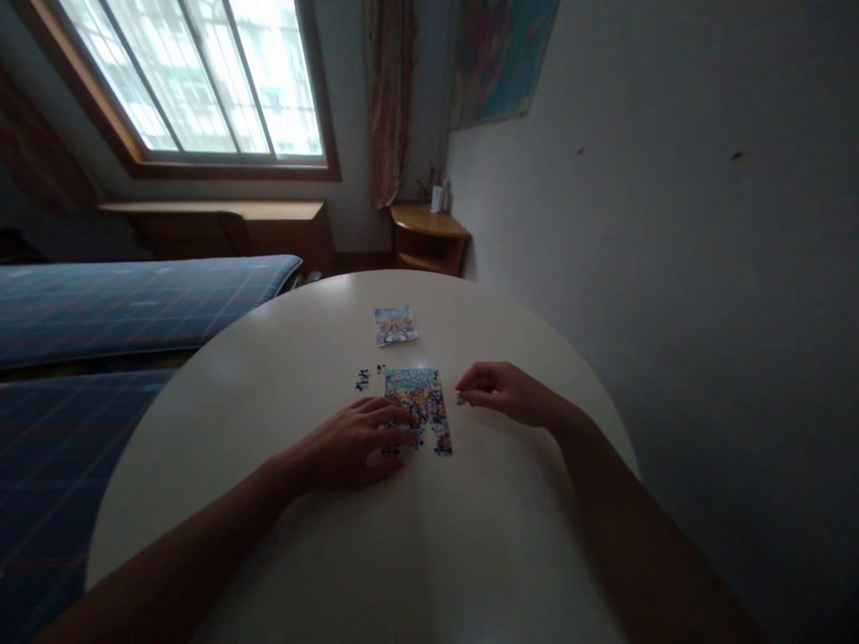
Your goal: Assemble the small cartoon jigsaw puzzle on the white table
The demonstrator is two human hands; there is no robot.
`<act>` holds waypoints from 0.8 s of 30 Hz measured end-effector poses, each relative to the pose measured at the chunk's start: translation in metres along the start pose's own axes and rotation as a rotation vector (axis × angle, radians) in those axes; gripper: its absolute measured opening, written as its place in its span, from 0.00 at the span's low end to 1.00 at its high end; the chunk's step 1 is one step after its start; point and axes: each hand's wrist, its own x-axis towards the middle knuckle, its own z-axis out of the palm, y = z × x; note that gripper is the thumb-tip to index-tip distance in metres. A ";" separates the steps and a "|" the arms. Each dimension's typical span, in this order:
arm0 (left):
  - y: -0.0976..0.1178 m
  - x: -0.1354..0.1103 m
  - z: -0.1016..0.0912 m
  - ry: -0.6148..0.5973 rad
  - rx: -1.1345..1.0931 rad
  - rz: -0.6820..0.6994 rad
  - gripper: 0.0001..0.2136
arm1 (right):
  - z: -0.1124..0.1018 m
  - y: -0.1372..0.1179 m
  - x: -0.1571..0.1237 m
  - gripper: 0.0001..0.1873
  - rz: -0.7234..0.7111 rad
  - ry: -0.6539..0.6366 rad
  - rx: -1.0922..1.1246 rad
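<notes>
A colourful jigsaw puzzle (416, 385), mostly joined, lies on the white round table (282, 537). Its near edge has a gap. My left hand (366, 438) rests over the puzzle's lower left part with fingers stretched out, hiding some of it. To the right of the puzzle, my right hand (506, 392) pinches a small puzzle piece (460, 399) between thumb and fingertips, close to the tabletop. Several loose puzzle pieces (362, 379) lie left of the puzzle's upper corner. Beyond it is a small printed picture sheet (395, 326) with similar colours.
A blue plaid mattress (134, 304) lies at the left, beside the table. Behind stand a wooden corner cabinet (429, 222) and a long wooden desk (221, 211) under the window. A bare wall (671, 268) runs along the right.
</notes>
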 end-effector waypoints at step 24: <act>-0.002 0.000 0.000 -0.010 -0.006 0.024 0.15 | 0.054 -0.014 0.013 0.07 -0.006 -0.148 -0.262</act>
